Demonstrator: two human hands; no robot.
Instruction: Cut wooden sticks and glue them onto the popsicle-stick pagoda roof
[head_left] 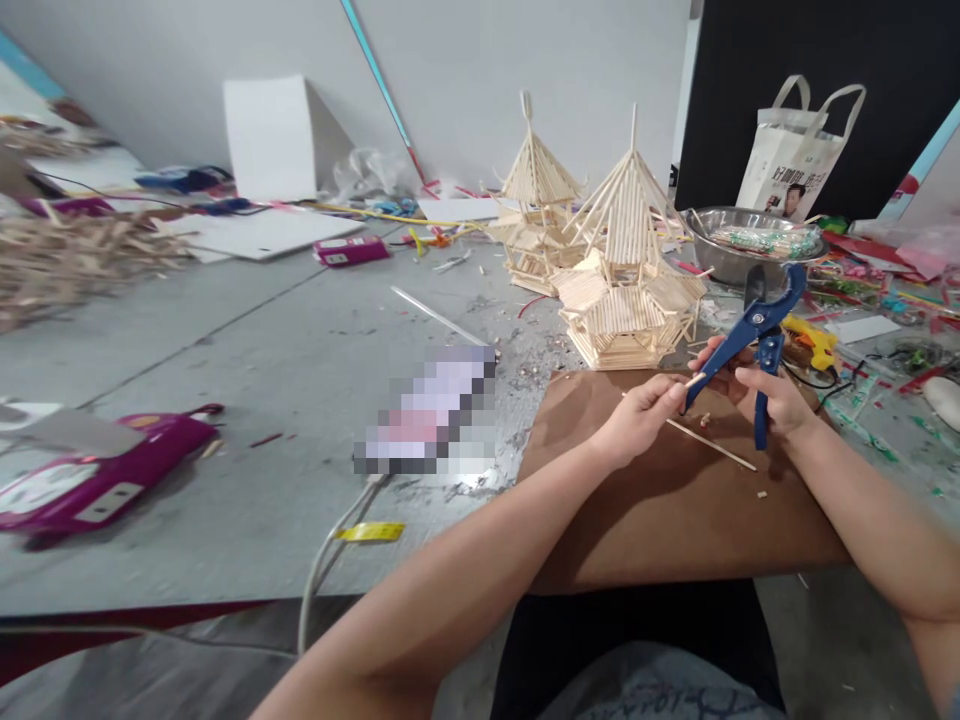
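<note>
The left hand [637, 415] hovers over the far part of a brown cardboard sheet [660, 520] at the near right of the grey table [262, 350]. Its thumb and fingertips are pinched together on a short wooden stick [694, 380], which points right towards the other hand. The right hand [776, 398] is just beside it, its fingers wrapped around the handles of a blue cutter [757, 325]. The tool's hooked head tilts up and away to the far right. The stick's free end lies against or just in front of the cutter's upper handle; which of the two cannot be told. Below the hands a long thin stick [712, 446] lies flat on the cardboard, with a few small offcuts near it. Just beyond the cardboard stands a pagoda model [626, 300] built of wooden sticks, with a second pagoda [534, 200] farther back and to its left. To the right are a metal bowl [724, 262], a yellow glue gun [814, 345] and, against the dark wall, a white tote bag [795, 155]. At the near left lies a magenta case [97, 480], and at the far left a heap of sticks [75, 258].
</note>
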